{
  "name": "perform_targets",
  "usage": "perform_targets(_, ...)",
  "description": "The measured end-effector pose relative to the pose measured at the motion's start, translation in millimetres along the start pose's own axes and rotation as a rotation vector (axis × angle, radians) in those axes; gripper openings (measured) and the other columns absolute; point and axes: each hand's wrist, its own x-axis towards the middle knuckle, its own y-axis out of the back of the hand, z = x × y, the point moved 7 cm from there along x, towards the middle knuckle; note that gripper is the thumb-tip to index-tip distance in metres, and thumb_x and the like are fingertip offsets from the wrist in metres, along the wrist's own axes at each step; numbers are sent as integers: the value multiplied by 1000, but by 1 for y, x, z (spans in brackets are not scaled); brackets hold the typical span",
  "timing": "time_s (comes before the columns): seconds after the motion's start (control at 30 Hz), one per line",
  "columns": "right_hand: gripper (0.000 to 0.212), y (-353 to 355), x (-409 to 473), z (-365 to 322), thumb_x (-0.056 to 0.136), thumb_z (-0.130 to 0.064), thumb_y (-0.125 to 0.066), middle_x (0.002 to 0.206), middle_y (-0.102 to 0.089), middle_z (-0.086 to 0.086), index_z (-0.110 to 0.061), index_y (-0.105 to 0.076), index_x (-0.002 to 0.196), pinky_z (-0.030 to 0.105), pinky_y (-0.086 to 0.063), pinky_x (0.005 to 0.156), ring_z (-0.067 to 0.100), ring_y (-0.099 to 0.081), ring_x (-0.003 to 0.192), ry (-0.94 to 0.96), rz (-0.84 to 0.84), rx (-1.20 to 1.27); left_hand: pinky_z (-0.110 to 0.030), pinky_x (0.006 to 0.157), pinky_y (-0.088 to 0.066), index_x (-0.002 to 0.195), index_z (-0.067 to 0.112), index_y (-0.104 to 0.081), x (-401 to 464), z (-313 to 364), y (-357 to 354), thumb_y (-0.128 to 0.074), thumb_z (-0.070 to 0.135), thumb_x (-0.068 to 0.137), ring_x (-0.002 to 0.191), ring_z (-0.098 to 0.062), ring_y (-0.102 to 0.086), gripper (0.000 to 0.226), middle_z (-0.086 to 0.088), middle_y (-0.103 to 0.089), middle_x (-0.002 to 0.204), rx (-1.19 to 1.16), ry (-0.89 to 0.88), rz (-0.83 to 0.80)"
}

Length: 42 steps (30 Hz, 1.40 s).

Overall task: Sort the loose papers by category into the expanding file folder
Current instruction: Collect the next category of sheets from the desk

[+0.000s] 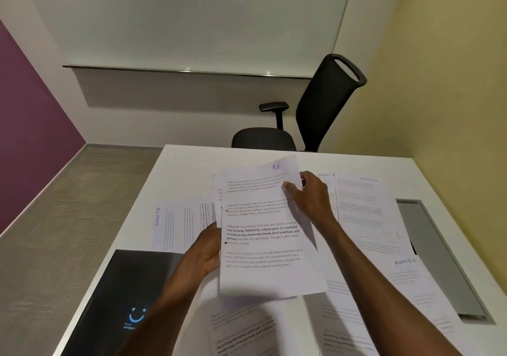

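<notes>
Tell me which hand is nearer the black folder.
Left. The left hand holds the HR sheet just above the black folder; the right hand pinches its far right edge.

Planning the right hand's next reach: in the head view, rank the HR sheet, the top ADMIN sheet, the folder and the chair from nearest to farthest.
From the right hand:
1. HR sheet, pinched in it.
2. Top ADMIN sheet, just right.
3. Folder, lower left.
4. Chair, beyond the table.

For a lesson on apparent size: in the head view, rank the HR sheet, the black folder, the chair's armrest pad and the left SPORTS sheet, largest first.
1. HR sheet and black folder: similar, both partly covered, unranked.
2. SPORTS sheet, partly covered.
3. Armrest pad, also farthest away.
</notes>
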Motion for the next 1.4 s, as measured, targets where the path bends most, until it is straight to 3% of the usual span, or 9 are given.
perform_targets(0.13, 62, -4, -10, 30, 84, -38, -73, 134, -57, 3, -13, -48, 135, 30, -46, 92, 23, -55, 120, -93, -74, 6, -29, 55, -54, 96, 6, -72, 1, -11, -2, -65, 0, 90, 64, -24, -67, 11, -16, -69, 83, 7, 36, -9)
perform_targets(0.23, 43, -14, -21, 48, 82, -13, -75, 115, -67, 2, -9, -59, 122, 7, -46, 59, 17, -65, 101, -197, -201, 255, -27, 52, -52, 85, 9, -69, 1, -13, -10, -72, 13, 84, 57, -20, -62, 6, -11, -66, 72, -17, 57, -23)
perform_targets(0.4, 34, -9, -28, 73, 78, -4, -77, 104, -71, 5, -7, -65, 109, 16, -52, 60, 12, -66, 79, -298, -81, 406, -42, 75, -61, 107, 23, -73, 7, -9, -28, -33, 61, 98, 89, -27, -75, 55, -8, -75, 108, -160, 50, -6)
perform_targets(0.53, 32, 0, -31, 76, 79, -15, -78, 101, -74, -6, -17, -70, 110, 26, -57, 77, 14, -70, 92, -151, -7, 423, -49, 99, -50, 124, 23, -66, 15, 6, -20, -62, 30, 97, 98, -24, -71, 29, 4, -72, 118, 346, -253, 146)
perform_targets(0.6, 30, 5, -36, 70, 82, -20, -76, 101, -73, -10, -20, -70, 111, 25, -57, 76, 9, -69, 92, -77, 4, 426, -47, 93, -56, 125, 28, -64, 17, 9, -15, -65, 28, 95, 103, -18, -71, 30, 8, -72, 116, 470, -334, 232)
perform_targets(0.77, 24, 4, -52, 81, 83, -22, -74, 102, -73, -12, -30, -68, 105, 30, -57, 78, 9, -69, 92, -49, 34, 460, -17, 68, -57, 125, 21, -61, 9, 2, -18, -65, 18, 95, 94, -9, -69, 30, 12, -70, 110, 458, -446, 321)
perform_targets(0.93, 32, -31, -85, 130, 79, -17, -80, 99, -73, -11, -22, -68, 109, 21, -57, 72, 11, -70, 92, -180, -51, 518, -29, 78, -60, 122, 19, -60, 6, -53, -1, -71, 12, 89, 102, -16, -68, 36, 3, -69, 111, 472, -383, 305)
perform_targets(1.1, 34, -49, -106, 157, 78, -14, -80, 100, -74, -5, -16, -70, 110, 21, -57, 74, 14, -71, 92, -267, -77, 498, -14, 61, -52, 110, 31, -55, -2, -81, 2, -70, 17, 90, 88, -7, -64, 29, 14, -63, 97, 569, -334, 398)
perform_targets(1.4, 32, -43, -104, 166, 82, -17, -74, 104, -72, -7, -27, -65, 111, 27, -58, 78, 14, -69, 96, -256, -168, 468, -29, 82, -54, 125, 16, -57, 6, -87, -5, -81, 24, 76, 105, -22, -63, 55, -2, -66, 116, 500, -310, 402)
